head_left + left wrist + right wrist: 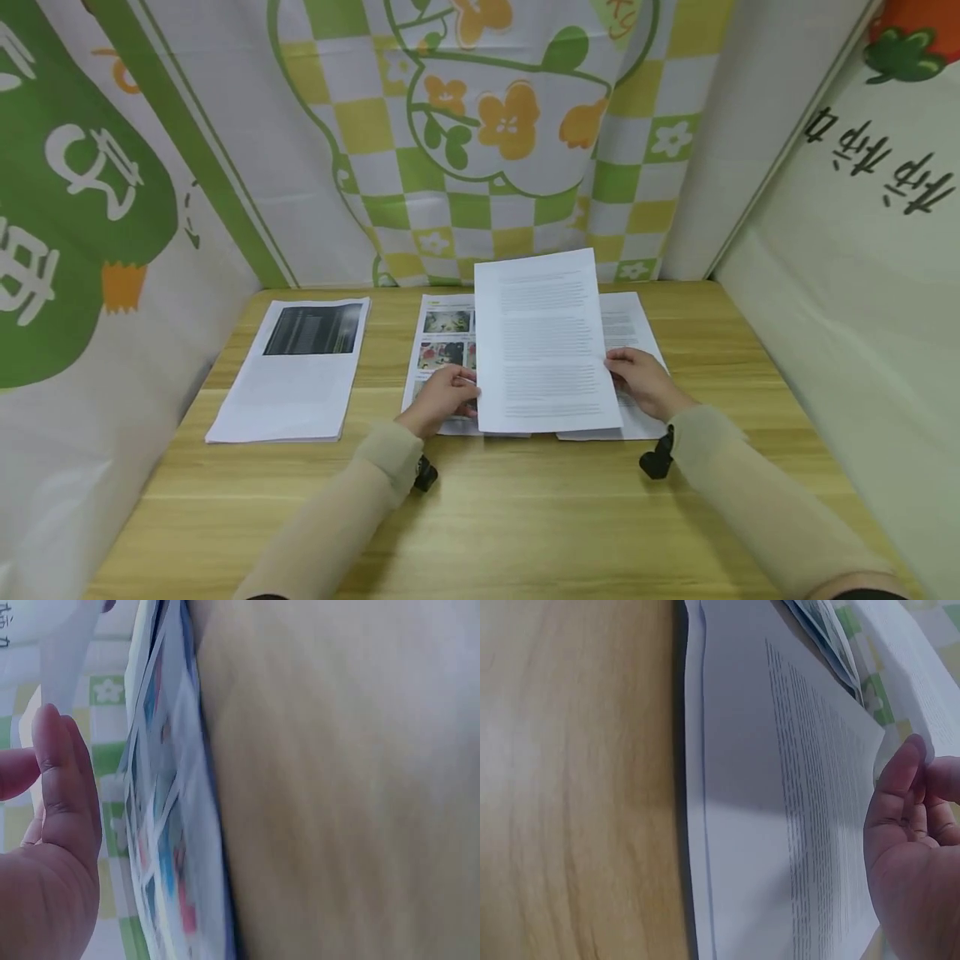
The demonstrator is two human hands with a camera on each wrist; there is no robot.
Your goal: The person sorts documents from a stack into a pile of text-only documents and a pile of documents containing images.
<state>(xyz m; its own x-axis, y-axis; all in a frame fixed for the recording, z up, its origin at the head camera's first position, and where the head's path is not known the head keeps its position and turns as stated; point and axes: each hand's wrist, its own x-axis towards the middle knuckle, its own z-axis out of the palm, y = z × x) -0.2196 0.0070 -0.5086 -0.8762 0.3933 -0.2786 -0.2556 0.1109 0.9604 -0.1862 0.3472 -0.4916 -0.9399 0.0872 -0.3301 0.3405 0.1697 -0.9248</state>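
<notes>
Hands both on one text sheet [543, 342], lifted and tilted above the two paper stacks at table [525, 517] centre. My left hand [441, 402] pinches its left edge over the photo-page stack [444, 333]; right hand [643, 382] pinches the right edge over the text-page stack [630, 325]. To do this well I'd keep both pinches light and level so the sheet doesn't crease, w/ corners squared before setting down. Third stack [292, 375], dark picture on top, lies far left. Print too small to read; backdrop [487, 117] characters unclear.
</notes>
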